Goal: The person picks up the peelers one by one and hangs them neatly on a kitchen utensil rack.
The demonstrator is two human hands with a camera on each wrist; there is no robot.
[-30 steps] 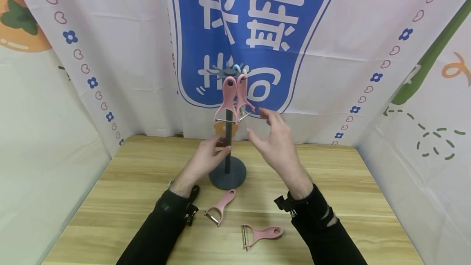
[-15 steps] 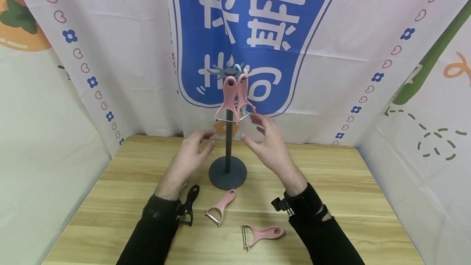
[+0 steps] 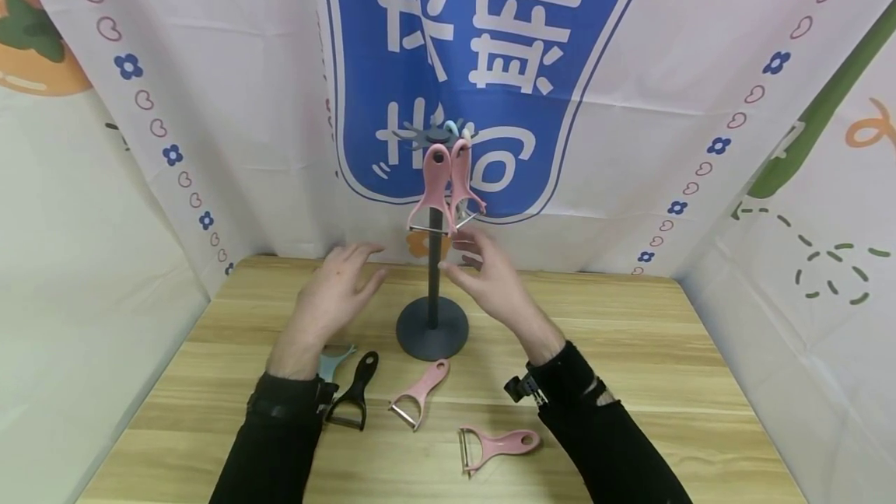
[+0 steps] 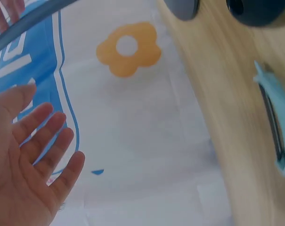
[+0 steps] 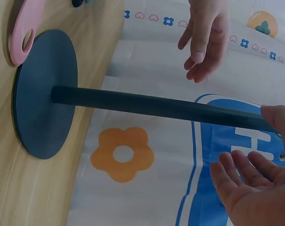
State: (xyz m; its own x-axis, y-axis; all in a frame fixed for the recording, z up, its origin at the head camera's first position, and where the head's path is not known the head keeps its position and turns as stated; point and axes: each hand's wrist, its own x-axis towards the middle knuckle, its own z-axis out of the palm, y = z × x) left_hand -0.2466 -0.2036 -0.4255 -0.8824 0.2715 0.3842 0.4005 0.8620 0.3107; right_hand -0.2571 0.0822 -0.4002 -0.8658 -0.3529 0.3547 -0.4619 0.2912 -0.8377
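Observation:
A dark grey hook stand [image 3: 433, 274] rises from a round base [image 3: 432, 341] near the back of the wooden table. From its top hang two pink peelers, one in front [image 3: 435, 169] and another pink peeler [image 3: 460, 169] to its right; light blue and pale handle tops show behind them. My right hand [image 3: 493, 278] is at the pole below the hanging peelers, fingers loosely bent, thumb close to the pole [image 5: 156, 104] in the right wrist view. Left of the stand, my left hand [image 3: 329, 294] is held in the air, relaxed and holding nothing.
On the table lie a black peeler [image 3: 362, 378], a pink peeler [image 3: 428, 386], another pink peeler [image 3: 507, 442] and a light blue peeler [image 3: 331, 365], partly hidden by the left wrist. A printed curtain [image 3: 280, 99] hangs behind and beside the table.
My left hand has left the pole and moved left, uncovering the black and light blue peelers. My right hand has moved left and slightly down toward the pole.

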